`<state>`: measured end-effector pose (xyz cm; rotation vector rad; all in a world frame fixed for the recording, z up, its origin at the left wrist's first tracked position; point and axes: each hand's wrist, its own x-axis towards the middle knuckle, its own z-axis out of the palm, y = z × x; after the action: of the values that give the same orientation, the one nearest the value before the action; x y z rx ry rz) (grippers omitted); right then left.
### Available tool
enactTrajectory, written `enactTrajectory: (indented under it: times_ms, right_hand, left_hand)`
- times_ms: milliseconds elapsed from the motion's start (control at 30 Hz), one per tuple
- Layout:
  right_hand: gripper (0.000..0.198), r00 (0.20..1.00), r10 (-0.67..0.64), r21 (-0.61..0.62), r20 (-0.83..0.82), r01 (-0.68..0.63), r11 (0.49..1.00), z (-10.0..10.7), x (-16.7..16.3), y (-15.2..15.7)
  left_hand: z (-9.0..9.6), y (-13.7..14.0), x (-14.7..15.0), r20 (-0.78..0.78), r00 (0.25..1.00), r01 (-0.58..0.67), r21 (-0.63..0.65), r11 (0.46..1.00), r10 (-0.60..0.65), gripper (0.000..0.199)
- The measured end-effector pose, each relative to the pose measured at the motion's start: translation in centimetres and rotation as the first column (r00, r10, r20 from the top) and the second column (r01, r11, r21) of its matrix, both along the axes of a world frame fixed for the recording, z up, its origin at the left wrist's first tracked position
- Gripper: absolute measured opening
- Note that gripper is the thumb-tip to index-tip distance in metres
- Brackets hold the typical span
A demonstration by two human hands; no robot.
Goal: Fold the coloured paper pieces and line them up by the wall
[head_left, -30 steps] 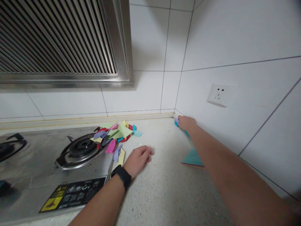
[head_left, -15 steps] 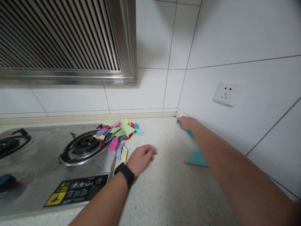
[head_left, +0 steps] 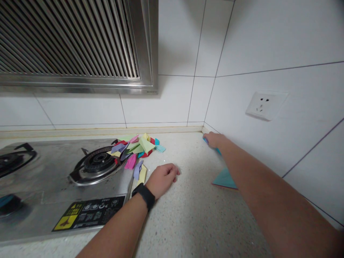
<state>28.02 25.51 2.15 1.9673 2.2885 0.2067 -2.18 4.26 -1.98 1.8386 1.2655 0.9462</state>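
In the head view my left hand [head_left: 164, 179] rests on the speckled counter with its fingers curled in, and nothing shows in it. A black band circles its wrist. My right hand [head_left: 213, 139] reaches into the far corner, its fingers closed over blue-purple folded paper [head_left: 205, 140] that they mostly hide. A bit of bright blue paper [head_left: 218, 151] shows beneath that hand. Nearer to me lies a teal folded paper [head_left: 225, 179], partly covered by my right forearm. Left of centre is a heap of colourful folded paper pieces [head_left: 138, 147], spilling onto the stove edge.
A steel gas stove [head_left: 56, 179] with black burners fills the left side. The ribbed range hood [head_left: 146, 86] hangs above it. White tiled walls meet at the back corner, and a wall socket [head_left: 264, 104] is on the right.
The view has shifted slightly. Both hands keep nearly the same places on the counter, and the paper pieces lie as before.
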Motion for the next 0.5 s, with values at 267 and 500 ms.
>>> enactTrajectory:
  times_ms: [267,500]
  right_hand:
    - [0.045,0.996,0.044,0.037,-0.084,-0.041,0.998,3.2,-2.3,-2.3]
    - [0.035,0.81,0.473,0.353,-0.347,-0.355,0.866,6.8,-11.6,-14.5]
  left_hand:
    - [0.0,-0.1,0.0,-0.02,1.0,0.019,0.017,1.0,-0.019,0.038]
    - [-0.2,-0.2,0.1,-0.082,0.997,0.003,0.063,0.998,0.002,0.038]
